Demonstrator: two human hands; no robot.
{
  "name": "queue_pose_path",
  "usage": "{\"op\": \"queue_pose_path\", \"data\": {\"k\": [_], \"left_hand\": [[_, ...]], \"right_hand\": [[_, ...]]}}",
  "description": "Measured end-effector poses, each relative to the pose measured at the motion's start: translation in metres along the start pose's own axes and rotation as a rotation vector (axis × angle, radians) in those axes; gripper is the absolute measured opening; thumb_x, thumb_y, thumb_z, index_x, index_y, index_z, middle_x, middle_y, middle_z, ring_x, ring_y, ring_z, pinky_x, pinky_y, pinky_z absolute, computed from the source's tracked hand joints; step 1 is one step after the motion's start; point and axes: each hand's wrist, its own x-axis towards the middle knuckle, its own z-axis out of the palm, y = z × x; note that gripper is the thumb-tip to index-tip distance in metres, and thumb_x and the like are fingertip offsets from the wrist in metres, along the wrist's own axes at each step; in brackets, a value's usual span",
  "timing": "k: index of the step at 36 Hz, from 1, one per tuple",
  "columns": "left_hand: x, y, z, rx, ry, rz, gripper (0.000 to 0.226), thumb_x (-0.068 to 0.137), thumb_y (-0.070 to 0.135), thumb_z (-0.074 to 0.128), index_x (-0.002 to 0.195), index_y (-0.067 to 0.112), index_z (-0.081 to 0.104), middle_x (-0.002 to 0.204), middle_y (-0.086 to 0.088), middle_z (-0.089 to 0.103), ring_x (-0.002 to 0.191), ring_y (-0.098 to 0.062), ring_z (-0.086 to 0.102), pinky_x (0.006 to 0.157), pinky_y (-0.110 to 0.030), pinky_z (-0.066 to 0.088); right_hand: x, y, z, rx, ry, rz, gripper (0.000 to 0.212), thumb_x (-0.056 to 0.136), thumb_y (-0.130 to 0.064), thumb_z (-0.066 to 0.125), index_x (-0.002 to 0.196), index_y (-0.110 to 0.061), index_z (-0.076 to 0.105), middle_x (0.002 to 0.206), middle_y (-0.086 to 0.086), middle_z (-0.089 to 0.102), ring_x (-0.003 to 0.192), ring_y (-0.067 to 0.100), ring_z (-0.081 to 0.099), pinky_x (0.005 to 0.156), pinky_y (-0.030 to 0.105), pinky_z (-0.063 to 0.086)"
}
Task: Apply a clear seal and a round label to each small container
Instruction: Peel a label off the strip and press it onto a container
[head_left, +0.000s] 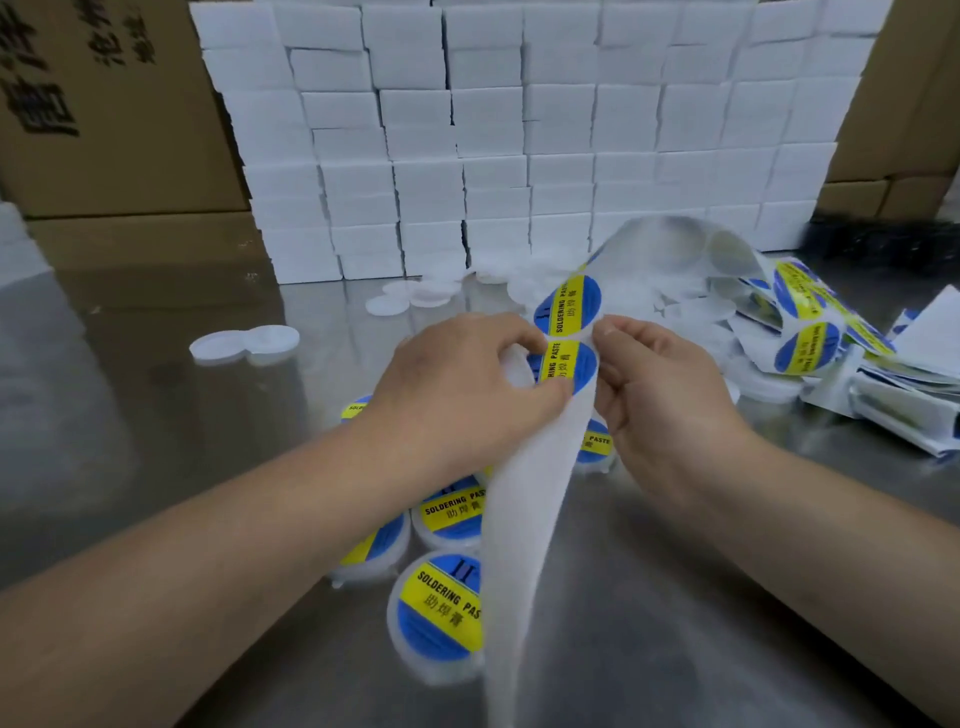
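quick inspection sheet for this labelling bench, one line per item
surface: shiny metal table, reflective.
job's things: white backing strip carrying round blue-and-yellow labels, held up over the table; small white round containers, already labelled, lie below it; plain white round pieces, lids or tubs I cannot tell, further back.
clutter: heap of loose label strips at the right.
grippers: left hand grips the strip; right hand pinches its right edge beside a label.
cables: nothing seen.
surroundings: wall of stacked white blocks; brown cardboard boxes to either side of it.
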Motion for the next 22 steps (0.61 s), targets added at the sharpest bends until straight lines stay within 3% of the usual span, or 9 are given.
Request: {"op": "queue_pose_path", "data": {"k": [2,5,8,12,16,20,22], "left_hand": [[-0.001,0.0,-0.002,0.055,-0.002,0.018,0.034,0.07,0.055,0.058,0.102,0.044,0.057,0.081,0.02,0.045,0.08,-0.003,0.041,0.076,-0.025,0.032],[-0.004,0.001,-0.002,0.109,-0.011,0.034,0.04,0.07,0.057,0.053,0.108,0.044,0.057,0.081,0.017,0.043,0.089,-0.008,0.042,0.082,-0.029,0.036],[-0.005,0.002,-0.001,0.138,-0.007,0.055,0.043,0.072,0.058,0.051,0.112,0.043,0.057,0.08,0.015,0.042,0.095,-0.012,0.047,0.086,-0.032,0.038],[-0.006,0.002,-0.001,0.159,-0.011,0.061,0.051,0.072,0.061,0.042,0.119,0.043,0.054,0.094,0.011,0.05,0.099,-0.014,0.048,0.085,-0.032,0.037],[-0.005,0.001,-0.004,0.13,0.009,0.046,0.046,0.075,0.063,0.042,0.116,0.046,0.055,0.1,0.007,0.057,0.098,-0.017,0.051,0.086,-0.036,0.04],[-0.004,0.001,-0.003,0.159,0.03,0.034,0.046,0.074,0.066,0.042,0.113,0.044,0.055,0.099,0.006,0.056,0.097,-0.019,0.05,0.086,-0.038,0.041],[-0.003,0.001,-0.002,0.167,0.037,0.032,0.044,0.074,0.061,0.045,0.113,0.043,0.055,0.098,0.005,0.056,0.098,-0.019,0.05,0.087,-0.038,0.04]], "right_hand": [[-0.001,0.0,0.001,0.003,-0.019,0.023,0.017,0.093,-0.01,0.047,0.085,-0.009,0.063,0.078,0.013,0.07,0.064,0.021,0.062,0.059,0.029,0.054],[-0.004,-0.001,0.002,0.027,-0.045,0.04,0.019,0.094,-0.01,0.046,0.083,-0.007,0.061,0.07,0.013,0.068,0.049,0.017,0.061,0.042,0.024,0.049],[-0.004,-0.004,0.002,0.074,-0.062,0.042,0.015,0.094,-0.009,0.047,0.087,-0.004,0.059,0.068,0.012,0.067,0.051,0.018,0.062,0.047,0.024,0.052],[-0.007,-0.007,0.003,0.209,-0.119,0.045,0.01,0.09,0.002,0.048,0.085,-0.006,0.052,0.057,0.003,0.065,0.051,0.013,0.063,0.05,0.02,0.051],[-0.01,-0.007,0.004,0.158,-0.182,0.03,0.018,0.085,0.006,0.05,0.088,-0.012,0.051,0.079,0.002,0.068,0.063,0.014,0.063,0.057,0.024,0.052],[-0.012,-0.008,0.005,0.116,-0.264,0.016,0.037,0.059,-0.006,0.073,0.089,-0.014,0.053,0.085,0.002,0.067,0.064,0.012,0.063,0.06,0.027,0.051],[-0.013,-0.006,0.005,0.09,-0.265,-0.008,0.03,0.068,0.0,0.067,0.09,-0.015,0.053,0.089,-0.002,0.07,0.07,0.011,0.065,0.063,0.026,0.051]]}}
